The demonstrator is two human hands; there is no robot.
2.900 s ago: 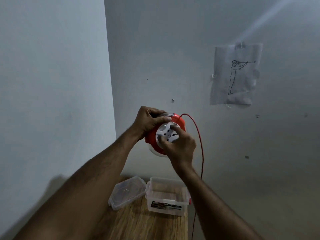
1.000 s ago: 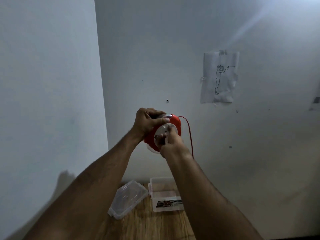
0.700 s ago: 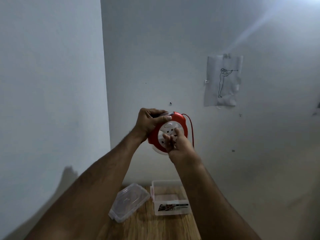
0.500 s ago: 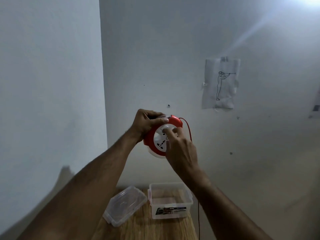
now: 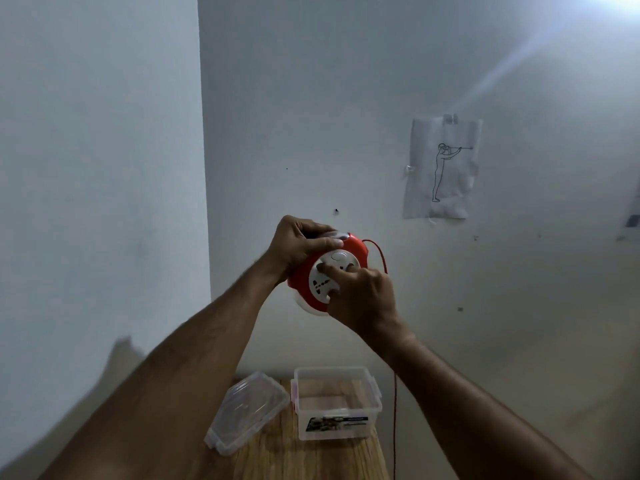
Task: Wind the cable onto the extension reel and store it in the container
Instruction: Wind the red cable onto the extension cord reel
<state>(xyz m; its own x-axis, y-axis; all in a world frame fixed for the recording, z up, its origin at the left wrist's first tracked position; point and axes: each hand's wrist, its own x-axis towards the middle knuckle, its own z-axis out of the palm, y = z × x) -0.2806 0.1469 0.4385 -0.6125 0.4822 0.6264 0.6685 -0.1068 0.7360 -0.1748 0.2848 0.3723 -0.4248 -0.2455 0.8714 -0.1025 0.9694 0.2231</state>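
A round red extension reel (image 5: 356, 249) with a white socket face is held up in front of the wall. My left hand (image 5: 299, 244) grips its upper left rim. My right hand (image 5: 363, 297) lies over the lower right of the white face, with fingertips pressed on the white disc. A thin red cable (image 5: 394, 403) leaves the reel's right side and hangs straight down past the table's right edge. Below, a clear plastic container (image 5: 337, 422) stands open on the wooden table, with nothing inside it.
The container's clear lid (image 5: 247, 412) lies tilted to its left on the narrow wooden table (image 5: 308, 459). Walls meet in a corner at the left. A paper sheet with a line drawing (image 5: 441, 168) is taped on the wall at the right.
My right hand has kept circling on the reel's white face, from the centre round to its lower right. The hanging cable loop beside the reel has grown shorter. My left hand has held the rim throughout.
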